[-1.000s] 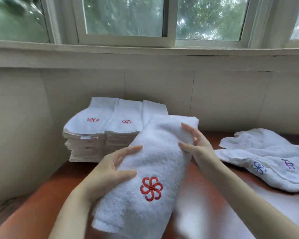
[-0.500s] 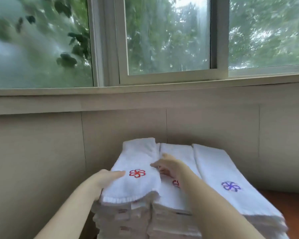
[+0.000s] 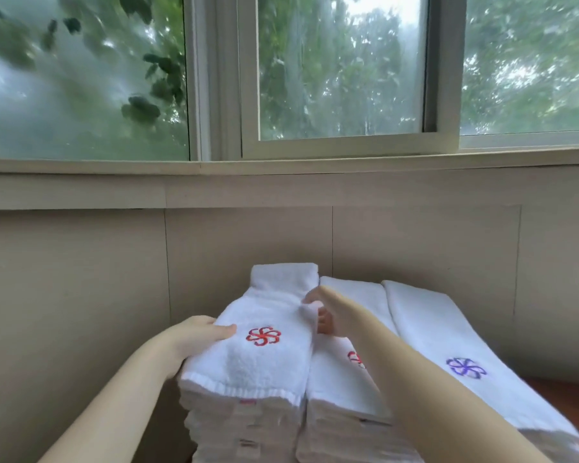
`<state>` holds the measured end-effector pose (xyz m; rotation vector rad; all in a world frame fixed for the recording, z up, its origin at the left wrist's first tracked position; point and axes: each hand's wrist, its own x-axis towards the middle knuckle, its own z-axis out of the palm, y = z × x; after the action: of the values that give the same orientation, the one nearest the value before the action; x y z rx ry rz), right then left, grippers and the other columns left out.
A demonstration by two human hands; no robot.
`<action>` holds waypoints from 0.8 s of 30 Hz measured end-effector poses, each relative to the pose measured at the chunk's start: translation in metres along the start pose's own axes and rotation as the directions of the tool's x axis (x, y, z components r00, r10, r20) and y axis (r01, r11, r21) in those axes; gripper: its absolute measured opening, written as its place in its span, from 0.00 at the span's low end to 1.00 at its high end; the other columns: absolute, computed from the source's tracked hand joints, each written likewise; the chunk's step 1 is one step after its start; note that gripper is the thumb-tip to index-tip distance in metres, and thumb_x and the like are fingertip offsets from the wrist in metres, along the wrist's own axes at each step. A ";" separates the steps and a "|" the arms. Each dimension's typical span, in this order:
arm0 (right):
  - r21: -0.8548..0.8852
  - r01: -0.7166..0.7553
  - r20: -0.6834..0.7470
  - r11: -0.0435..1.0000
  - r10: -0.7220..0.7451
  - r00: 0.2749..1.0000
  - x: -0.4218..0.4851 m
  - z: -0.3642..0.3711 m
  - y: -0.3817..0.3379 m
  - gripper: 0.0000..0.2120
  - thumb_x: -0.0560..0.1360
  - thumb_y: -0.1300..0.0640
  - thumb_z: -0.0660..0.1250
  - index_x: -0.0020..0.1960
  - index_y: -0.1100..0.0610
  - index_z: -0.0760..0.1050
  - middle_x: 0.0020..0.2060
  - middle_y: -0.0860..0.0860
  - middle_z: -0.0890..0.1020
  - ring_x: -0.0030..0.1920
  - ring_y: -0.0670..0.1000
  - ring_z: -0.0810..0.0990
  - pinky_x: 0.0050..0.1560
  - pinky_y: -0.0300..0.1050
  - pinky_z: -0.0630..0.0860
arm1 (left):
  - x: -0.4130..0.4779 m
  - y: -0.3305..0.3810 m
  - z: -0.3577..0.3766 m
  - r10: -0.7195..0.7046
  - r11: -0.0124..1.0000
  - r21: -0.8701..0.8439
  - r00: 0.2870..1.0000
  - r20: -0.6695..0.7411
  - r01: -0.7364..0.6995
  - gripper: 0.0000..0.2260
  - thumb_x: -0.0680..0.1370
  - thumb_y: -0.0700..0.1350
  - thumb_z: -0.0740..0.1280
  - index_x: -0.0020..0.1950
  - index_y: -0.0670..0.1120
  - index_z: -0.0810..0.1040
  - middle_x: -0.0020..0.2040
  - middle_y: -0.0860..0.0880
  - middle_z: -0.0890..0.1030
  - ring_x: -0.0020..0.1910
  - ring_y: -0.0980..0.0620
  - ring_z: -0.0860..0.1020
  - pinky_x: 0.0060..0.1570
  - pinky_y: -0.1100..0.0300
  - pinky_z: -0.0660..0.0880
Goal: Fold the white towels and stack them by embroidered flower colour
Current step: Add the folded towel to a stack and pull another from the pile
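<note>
A folded white towel with a red flower lies on top of the left stack. My left hand grips its left edge, thumb on top. At the right edge my right hand pinches the cloth with curled fingers. The middle stack also shows a red flower, half hidden behind my right forearm. On the right stack the top towel has a purple flower.
The three stacks stand close against a beige wall below a window sill. A strip of brown table shows at the right. Wall also closes in the left side.
I have carried the red-flower towel from the table onto the left stack. My view rose and turned left; the loose towels on the right are out of view. Both hands stay on its edges.
</note>
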<state>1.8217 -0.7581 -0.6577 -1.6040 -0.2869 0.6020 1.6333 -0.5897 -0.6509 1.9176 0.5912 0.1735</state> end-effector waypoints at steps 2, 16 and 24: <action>-0.001 0.082 -0.055 0.997 -0.082 0.995 0.014 0.006 -0.005 0.24 0.71 0.59 0.66 0.66 0.58 0.64 0.50 0.58 0.75 0.42 0.56 0.78 0.39 0.46 0.77 | -0.004 0.001 0.005 0.011 0.998 0.062 1.000 -0.014 -0.010 0.31 0.74 0.53 0.71 0.72 0.41 0.66 0.62 0.44 0.78 0.54 0.47 0.80 0.53 0.54 0.77; -0.932 0.223 0.132 0.285 -0.306 0.943 0.031 0.035 0.005 0.23 0.81 0.43 0.44 0.70 0.49 0.66 0.72 0.49 0.65 0.74 0.53 0.57 0.70 0.62 0.49 | -0.009 -0.016 0.077 0.379 0.567 0.798 0.925 -0.033 -0.204 0.34 0.75 0.71 0.49 0.78 0.57 0.51 0.79 0.52 0.48 0.78 0.52 0.46 0.74 0.50 0.43; -0.949 0.264 0.239 0.169 -0.158 0.958 -0.061 0.032 0.010 0.26 0.79 0.38 0.47 0.74 0.47 0.57 0.74 0.57 0.58 0.75 0.57 0.55 0.71 0.61 0.49 | -0.046 -0.022 0.084 0.364 0.515 0.849 0.927 -0.093 -0.117 0.27 0.79 0.65 0.47 0.77 0.62 0.46 0.79 0.49 0.42 0.77 0.44 0.40 0.71 0.40 0.38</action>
<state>1.7523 -0.7646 -0.6549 -2.7392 -1.1590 0.1882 1.6186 -0.6737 -0.6991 2.9765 0.6302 0.3849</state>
